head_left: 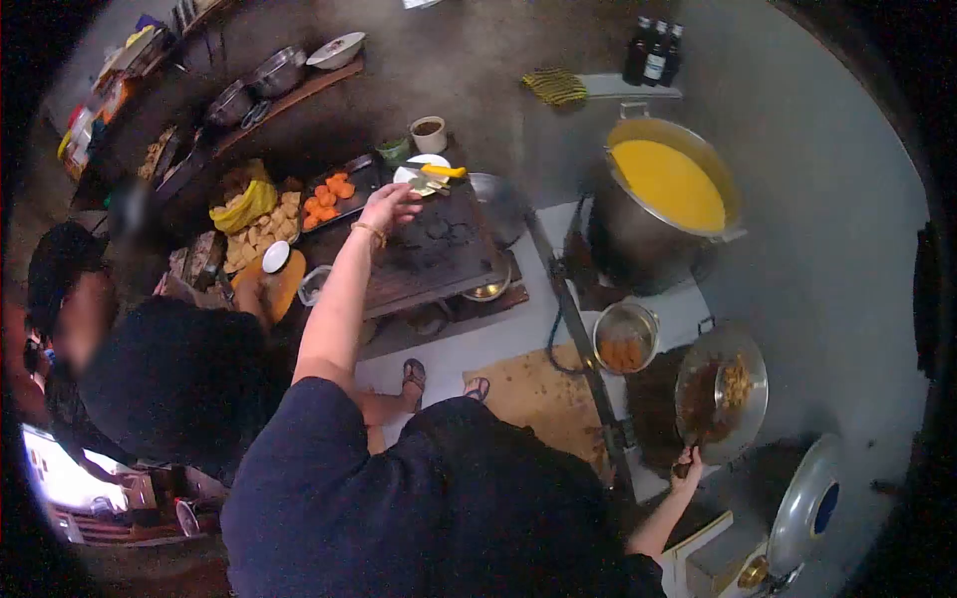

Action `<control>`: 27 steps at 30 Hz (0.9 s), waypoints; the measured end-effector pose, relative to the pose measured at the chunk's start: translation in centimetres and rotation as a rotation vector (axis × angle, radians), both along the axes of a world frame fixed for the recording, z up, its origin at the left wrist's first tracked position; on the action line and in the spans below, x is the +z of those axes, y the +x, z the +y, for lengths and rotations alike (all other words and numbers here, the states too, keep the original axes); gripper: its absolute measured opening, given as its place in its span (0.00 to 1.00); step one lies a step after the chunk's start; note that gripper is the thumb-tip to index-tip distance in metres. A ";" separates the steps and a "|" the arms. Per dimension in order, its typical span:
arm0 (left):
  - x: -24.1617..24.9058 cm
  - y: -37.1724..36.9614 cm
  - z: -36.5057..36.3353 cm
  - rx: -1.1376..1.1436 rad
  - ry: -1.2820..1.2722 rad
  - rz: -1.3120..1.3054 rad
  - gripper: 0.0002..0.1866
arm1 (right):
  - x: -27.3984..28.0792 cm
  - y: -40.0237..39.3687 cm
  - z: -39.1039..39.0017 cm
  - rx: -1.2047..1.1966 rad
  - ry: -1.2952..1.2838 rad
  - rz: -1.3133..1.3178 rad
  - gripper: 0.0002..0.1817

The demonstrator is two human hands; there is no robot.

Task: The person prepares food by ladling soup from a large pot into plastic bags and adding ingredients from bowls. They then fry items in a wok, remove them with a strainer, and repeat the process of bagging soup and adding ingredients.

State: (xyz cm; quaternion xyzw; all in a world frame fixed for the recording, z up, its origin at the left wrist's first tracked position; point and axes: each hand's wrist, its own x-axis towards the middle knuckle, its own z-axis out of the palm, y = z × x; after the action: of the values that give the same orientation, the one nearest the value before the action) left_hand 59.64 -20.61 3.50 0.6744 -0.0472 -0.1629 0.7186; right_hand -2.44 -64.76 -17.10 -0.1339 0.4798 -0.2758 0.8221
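Note:
My left hand (pixel 389 207) reaches over the dark wooden table with its fingers apart, close to a white plate (pixel 423 165). A knife with a yellow handle (pixel 445 171) lies across that plate, beside small greenish and metallic pieces I cannot make out. My right hand (pixel 688 466) is closed round the handle of a ladle (pixel 735 382) at the near edge of a wide wok (pixel 755 404). Browned fried pieces sit in the ladle's bowl, over dark brown contents in the wok.
A tall pot (pixel 725 214) of yellow liquid and a smaller pot (pixel 653 339) with orange-brown contents stand beyond the wok. Carrots (pixel 327 199) and pale cubes (pixel 261 237) lie at the table's far left. A co-worker (pixel 179 379) is close at my left. A metal lid (pixel 803 503) leans at right.

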 end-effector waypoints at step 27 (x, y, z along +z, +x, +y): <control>-13.4 12.9 -3.3 -0.637 0.354 0.388 0.11 | 31.2 81.3 20.2 0.271 -2.525 -0.053 0.37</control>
State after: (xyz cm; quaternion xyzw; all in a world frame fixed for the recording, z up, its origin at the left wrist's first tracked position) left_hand 72.55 -23.94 -9.92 0.6959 -0.0885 -0.5069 0.5008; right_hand 78.89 -44.57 14.13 -0.8637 -0.1499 -0.4560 0.1539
